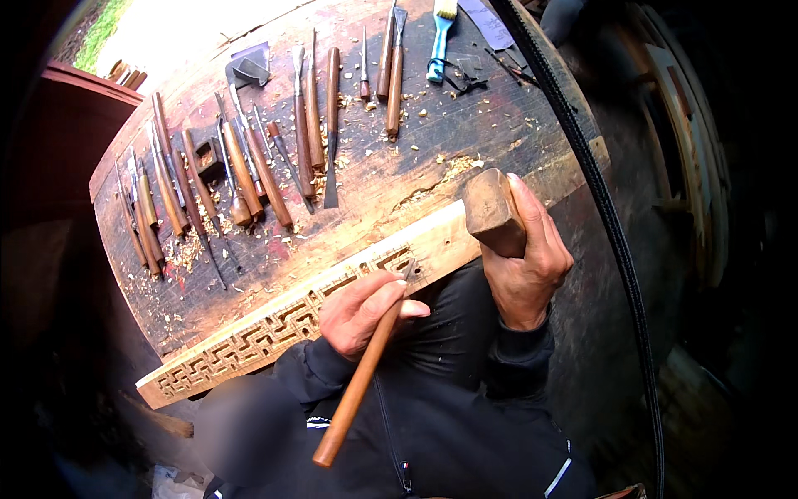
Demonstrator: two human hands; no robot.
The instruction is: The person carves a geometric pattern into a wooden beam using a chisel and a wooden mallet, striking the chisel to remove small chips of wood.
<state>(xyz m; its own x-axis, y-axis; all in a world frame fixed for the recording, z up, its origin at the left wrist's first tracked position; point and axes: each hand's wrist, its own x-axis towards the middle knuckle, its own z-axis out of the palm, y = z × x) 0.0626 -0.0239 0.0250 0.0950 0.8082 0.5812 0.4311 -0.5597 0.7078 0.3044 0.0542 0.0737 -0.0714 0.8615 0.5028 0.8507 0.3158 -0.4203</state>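
Observation:
My left hand (pixel 363 309) is closed around a chisel (pixel 357 387) near its blade end, with the long wooden handle slanting down toward my body. The blade tip meets a long pale wooden board (pixel 445 237) at the right end of its carved pattern of angular slots. My right hand (pixel 532 258) grips a dark wooden block (pixel 496 212), worn at its edges, beside the board's right end. Its fingers wrap the far side, partly hidden. The board lies slanted along the table's near edge, over my lap.
On the worn table (pixel 366 179) many wood-handled chisels (pixel 303 125) lie in a row, among wood shavings (pixel 457 166). A blue-handled brush (pixel 440 41) is at the far side. A black braided cable (pixel 594 175) runs down the right. Wooden boards (pixel 682 150) stand beyond it.

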